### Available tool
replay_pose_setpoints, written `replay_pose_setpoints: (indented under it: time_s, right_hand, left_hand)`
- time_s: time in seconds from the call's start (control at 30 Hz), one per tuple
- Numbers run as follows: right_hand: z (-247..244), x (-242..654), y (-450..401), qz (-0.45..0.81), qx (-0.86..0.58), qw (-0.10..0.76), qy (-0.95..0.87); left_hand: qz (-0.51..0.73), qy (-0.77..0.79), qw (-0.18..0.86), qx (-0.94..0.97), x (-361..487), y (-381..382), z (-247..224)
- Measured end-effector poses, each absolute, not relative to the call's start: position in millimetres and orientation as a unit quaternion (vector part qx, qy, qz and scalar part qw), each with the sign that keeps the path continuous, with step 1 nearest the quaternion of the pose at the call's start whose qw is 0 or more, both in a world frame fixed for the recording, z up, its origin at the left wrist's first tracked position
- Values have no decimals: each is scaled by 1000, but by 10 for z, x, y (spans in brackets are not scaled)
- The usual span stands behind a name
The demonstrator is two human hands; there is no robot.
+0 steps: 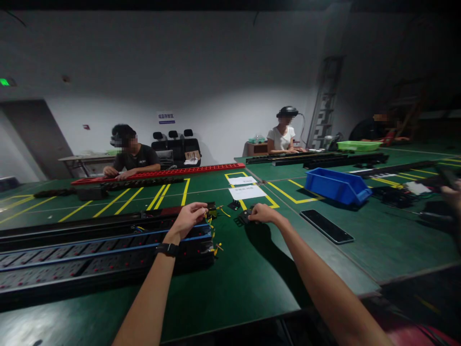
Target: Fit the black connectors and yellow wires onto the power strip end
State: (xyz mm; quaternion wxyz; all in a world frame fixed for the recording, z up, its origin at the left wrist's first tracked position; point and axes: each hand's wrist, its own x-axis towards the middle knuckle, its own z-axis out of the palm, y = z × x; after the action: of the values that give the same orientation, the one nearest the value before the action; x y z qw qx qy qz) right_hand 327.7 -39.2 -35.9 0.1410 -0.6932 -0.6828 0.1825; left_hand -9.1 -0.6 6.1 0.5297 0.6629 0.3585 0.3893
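Note:
My left hand (189, 220), with a black watch on its wrist, is at the right end of the long black rails (144, 257). Its fingers are pinched near yellow wires (210, 221); what they hold is too small to make out. To the right, my right hand (262, 213) grips a small black part (246, 216) just above the green table (223, 298). Another small black part (235, 204) lies close behind it. Blue strips run along the rails, and more yellow wire ends (218, 248) stick out at their near right end.
A black phone (327, 226) and a blue bin (336, 186) are on the right. White papers (247, 192) lie ahead, before a long red rack (201, 169). Two people sit across the table; another person's hand (452, 194) shows at the right edge.

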Motion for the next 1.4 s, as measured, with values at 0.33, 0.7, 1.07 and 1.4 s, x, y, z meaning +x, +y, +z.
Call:
replay_pose_setpoints:
  time_s: [0.33,0.7,1.07,1.4]
  right_hand:
    - [-171,3017,-568,23,-770,143,-621]
    - [-313,2165,-590,348,-343,409,-771]
    - [-399,2382,-474,399,-410,377,-729]
    - [-329,2802,-387,196,-576,390,-691]
  left_hand:
    - [335,316,499,734,-24,-161,139]
    - [271,243,476,800,125,-256,87]
    - [301,290,313,853,367,-356,-45]
    - [292,309,211,880,270,-331,33]
